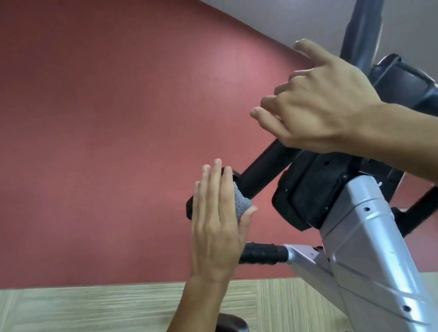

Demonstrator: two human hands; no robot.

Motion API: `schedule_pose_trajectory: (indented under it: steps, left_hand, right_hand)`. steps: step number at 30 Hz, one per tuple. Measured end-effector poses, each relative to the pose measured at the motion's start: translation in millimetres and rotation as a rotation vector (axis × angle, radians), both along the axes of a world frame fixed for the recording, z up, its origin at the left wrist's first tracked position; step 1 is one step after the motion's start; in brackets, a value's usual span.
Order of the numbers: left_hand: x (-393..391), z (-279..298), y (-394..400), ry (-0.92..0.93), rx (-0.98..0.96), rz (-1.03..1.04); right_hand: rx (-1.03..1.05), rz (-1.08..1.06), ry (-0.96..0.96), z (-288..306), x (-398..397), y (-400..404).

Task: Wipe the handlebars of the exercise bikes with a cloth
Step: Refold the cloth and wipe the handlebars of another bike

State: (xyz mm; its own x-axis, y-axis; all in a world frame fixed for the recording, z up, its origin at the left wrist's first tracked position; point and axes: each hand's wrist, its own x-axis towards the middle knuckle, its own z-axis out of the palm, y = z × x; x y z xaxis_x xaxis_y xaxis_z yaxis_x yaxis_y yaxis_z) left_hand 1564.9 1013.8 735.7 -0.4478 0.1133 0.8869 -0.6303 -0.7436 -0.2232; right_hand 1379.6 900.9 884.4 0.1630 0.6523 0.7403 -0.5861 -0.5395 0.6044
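I am pressing the soft grey cloth (240, 204) with my flat left hand (215, 223) against the stiff handlebar (264, 170) at frame centre; my right hand (314, 106) is hovering loosely curled, grasping nothing.

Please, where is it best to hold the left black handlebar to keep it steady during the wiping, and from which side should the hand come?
Probably the bare middle of the handlebar, gripped from above. It is a round, slanted bar; the left hand presses the grey cloth at its end, while the right hand hovers over the inner part.
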Motion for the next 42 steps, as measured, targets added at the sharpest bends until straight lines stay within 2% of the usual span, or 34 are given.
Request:
schedule_pose_trajectory:
  steps: [4,9,14,18,25,29,33,37,42]
  left_hand:
    - [-13.2,6.0,-5.2,0.042,-0.031,-0.058]
    - [-40.0,50.4,-8.5,-0.076,0.098,-0.079]
    - [-3.2,14.6,16.9,-0.041,0.118,0.005]
    - [9.8,-2.4,22.8,0.041,0.089,-0.061]
    - [-34.8,46.1,0.9,-0.055,0.105,-0.099]
    - [3.9,4.8,21.2,-0.008,0.111,-0.029]
    - [33.0,-15.6,32.7,0.071,0.056,-0.114]
    - [-13.2,18.3,7.8,0.051,0.048,-0.234]
    - [-34.7,47.0,2.2,-0.039,0.14,-0.22]
  right_hand:
    - [-0.015,-0.024,0.019,-0.8,3.3,-1.3]
    - [-0.028,0.06,0.007,-3.8,5.6,-2.6]
    - [0.036,0.134,0.022,-8.0,4.0,-1.0]
    - [0.054,0.109,0.019,-7.8,7.7,0.2]
    - [0.027,0.213,0.003,-9.8,9.2,-0.3]
    - [0.062,0.184,0.027,-10.2,5.5,3.2]
    - [0.113,0.086,-0.03,-13.5,8.3,5.7]
    - [0.123,0.086,-0.053,-15.9,7.1,9.3]
    - [0.079,0.141,-0.074,-17.3,6.8,6.7]
